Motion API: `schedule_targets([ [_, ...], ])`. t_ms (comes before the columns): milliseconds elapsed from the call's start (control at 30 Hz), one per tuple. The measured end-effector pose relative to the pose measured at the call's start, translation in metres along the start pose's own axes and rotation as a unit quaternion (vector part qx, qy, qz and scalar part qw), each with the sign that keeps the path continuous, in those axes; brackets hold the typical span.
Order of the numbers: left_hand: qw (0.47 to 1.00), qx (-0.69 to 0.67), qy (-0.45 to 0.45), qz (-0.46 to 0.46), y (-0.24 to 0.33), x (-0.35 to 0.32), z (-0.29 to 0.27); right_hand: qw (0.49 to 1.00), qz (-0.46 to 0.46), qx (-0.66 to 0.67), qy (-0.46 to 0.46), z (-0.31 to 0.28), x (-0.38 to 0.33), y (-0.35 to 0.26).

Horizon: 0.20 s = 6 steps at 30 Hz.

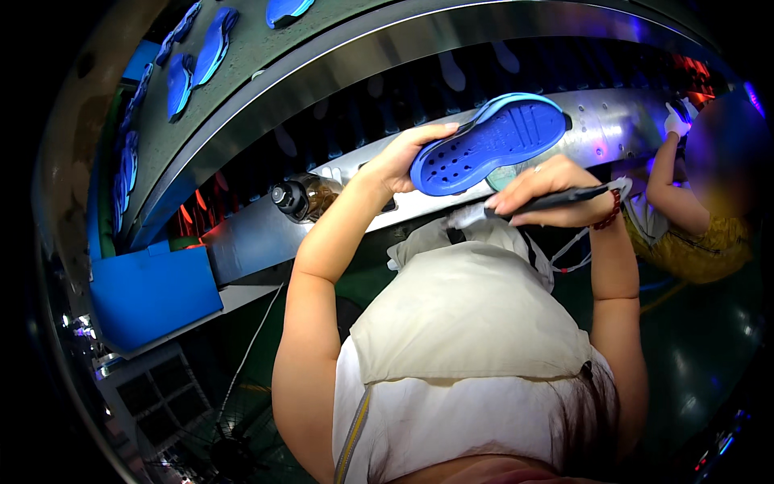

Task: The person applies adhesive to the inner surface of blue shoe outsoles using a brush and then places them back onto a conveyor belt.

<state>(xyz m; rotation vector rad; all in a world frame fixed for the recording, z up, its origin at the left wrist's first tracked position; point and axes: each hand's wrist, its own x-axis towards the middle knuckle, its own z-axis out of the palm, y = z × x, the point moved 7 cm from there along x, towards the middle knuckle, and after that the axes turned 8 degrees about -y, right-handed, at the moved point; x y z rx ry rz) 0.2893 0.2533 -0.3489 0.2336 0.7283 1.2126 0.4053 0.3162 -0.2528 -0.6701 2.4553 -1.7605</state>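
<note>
A blue shoe sole [504,141] with a lighter blue rim is held up over the metal ledge, its ribbed and holed face toward me. My left hand [403,157] is closed on the holed end, thumb along the edge. Just below the sole, my right hand [556,189] grips a brush [574,196] by its black handle. Its pale bristles point left, over my cream apron [476,315], and are apart from the sole. Close to my left wrist lies a brownish see-through container [321,196] with a black cap.
Several blue soles [214,47] lie on a dark conveyor belt [250,44] at upper left. A curved metal rail [322,73] borders it. Bare metal ledge [601,121] runs right toward a co-worker's white-gloved hand [677,121]. A blue panel [153,294] stands at left.
</note>
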Motion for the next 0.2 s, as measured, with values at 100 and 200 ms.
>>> schedule_targets([
  [100,0.996,0.084,0.001,-0.042,0.007,-0.005,0.014,0.996,-0.012,0.014,0.088,-0.018,-0.005,0.011],
  [200,0.97,0.236,0.007,-0.063,0.004,-0.002,-0.002,0.999,0.047,-0.017,-0.002,-0.005,-0.009,0.011],
])
